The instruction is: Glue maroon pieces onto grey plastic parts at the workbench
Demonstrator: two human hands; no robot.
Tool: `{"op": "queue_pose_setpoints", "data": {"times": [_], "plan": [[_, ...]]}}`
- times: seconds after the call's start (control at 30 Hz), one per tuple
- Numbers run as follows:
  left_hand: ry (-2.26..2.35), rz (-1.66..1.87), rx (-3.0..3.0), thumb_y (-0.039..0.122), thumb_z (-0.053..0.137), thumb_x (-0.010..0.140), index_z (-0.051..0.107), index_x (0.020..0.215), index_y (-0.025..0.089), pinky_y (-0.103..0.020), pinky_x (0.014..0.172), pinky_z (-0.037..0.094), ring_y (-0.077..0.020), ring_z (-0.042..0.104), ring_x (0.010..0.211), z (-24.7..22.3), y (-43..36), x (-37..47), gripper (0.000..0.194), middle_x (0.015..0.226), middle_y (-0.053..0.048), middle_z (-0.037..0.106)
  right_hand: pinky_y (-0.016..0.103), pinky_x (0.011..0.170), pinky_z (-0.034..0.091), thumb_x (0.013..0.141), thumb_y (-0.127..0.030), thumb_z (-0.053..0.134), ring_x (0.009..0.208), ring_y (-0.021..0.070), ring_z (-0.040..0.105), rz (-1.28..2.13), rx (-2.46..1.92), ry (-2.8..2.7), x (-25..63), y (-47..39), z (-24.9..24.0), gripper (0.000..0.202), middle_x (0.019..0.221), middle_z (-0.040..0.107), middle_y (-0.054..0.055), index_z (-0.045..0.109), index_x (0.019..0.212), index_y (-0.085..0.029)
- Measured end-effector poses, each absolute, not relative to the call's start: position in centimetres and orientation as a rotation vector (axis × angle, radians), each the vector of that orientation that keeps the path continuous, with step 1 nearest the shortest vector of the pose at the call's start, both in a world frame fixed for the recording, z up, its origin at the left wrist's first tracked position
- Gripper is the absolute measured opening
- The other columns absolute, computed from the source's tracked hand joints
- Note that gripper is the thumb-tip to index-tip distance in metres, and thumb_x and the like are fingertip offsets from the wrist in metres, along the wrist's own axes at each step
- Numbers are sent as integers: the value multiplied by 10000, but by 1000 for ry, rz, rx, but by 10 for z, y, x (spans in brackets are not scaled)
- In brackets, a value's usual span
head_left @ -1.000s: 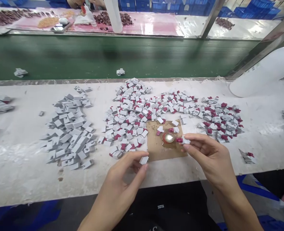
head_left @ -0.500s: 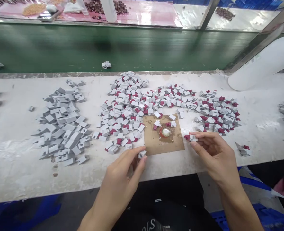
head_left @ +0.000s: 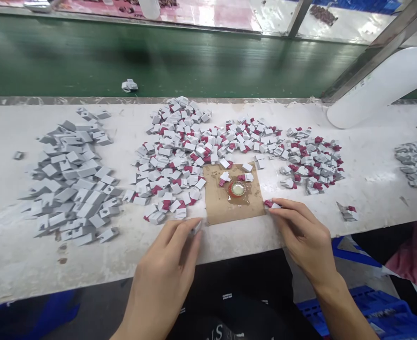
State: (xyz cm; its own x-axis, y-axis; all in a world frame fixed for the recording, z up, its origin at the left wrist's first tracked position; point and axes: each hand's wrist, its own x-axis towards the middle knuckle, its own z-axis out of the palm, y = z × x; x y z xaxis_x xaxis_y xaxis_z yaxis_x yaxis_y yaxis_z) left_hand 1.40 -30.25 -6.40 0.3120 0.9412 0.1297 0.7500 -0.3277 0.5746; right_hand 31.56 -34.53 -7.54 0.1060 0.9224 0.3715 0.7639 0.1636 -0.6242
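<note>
Between the thumb and fingers of my left hand [head_left: 169,264] is a small grey plastic part [head_left: 195,228], mostly covered by the fingertips. My right hand [head_left: 305,231] pinches a small grey-and-maroon part [head_left: 271,204] just beyond the right edge of a brown cardboard square [head_left: 217,215]. On the cardboard, a bottle cap [head_left: 237,189] with a red rim sits in a wet, glossy patch. A few grey-and-maroon pieces [head_left: 245,177] lie on the cardboard around it.
Plain grey parts form a large heap [head_left: 77,184] on the left. Heaps of grey-and-maroon parts [head_left: 180,156] spread behind the cardboard, with another heap [head_left: 311,163] at right. Beyond the table runs a green conveyor belt [head_left: 194,66]. A white tube [head_left: 374,92] slants in at right.
The view has shifted a little to the right. My right hand has turned, and its fingers now cover more of the grey-and-maroon part. The left hand's part is also more hidden.
</note>
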Motion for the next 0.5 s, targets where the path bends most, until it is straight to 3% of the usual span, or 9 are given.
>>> {"op": "queue_pose_setpoints", "data": {"times": [0.2,0.27,0.4,0.5], "plan": [[1498,689,2179,261,673,1141,711,1350,324,-300,823,642,-225,811,1010,-64,-310,6,221,1179,-23,798,422,1036,719,1104,-163,752,1164,260,857,333,-1666,-1532,315,-340,-69,210,1227,883,54,855,1216,-307],[1494,691,2132,286,700,1126,700,1401,332,-345,854,646,-250,811,984,-62,-311,4,279,1139,-28,813,436,1034,721,1096,-178,772,1164,266,861,437,-1646,-1461,311,-336,-63,193,1216,892,43,874,1173,-323],[1420,700,1947,322,720,1121,734,1411,368,-300,699,623,-218,797,859,-52,-306,10,294,1103,-5,828,472,1101,704,1091,-170,794,1219,269,857,571,-1527,-1374,293,-321,-49,238,1254,905,18,892,1202,-357],[1331,747,1794,272,703,1123,773,1283,366,-289,847,661,-194,807,943,-46,-298,23,198,1113,18,822,475,1099,709,1090,-155,781,1207,266,866,518,-1495,-1415,281,-306,-42,251,1254,912,13,898,1192,-351]]}}
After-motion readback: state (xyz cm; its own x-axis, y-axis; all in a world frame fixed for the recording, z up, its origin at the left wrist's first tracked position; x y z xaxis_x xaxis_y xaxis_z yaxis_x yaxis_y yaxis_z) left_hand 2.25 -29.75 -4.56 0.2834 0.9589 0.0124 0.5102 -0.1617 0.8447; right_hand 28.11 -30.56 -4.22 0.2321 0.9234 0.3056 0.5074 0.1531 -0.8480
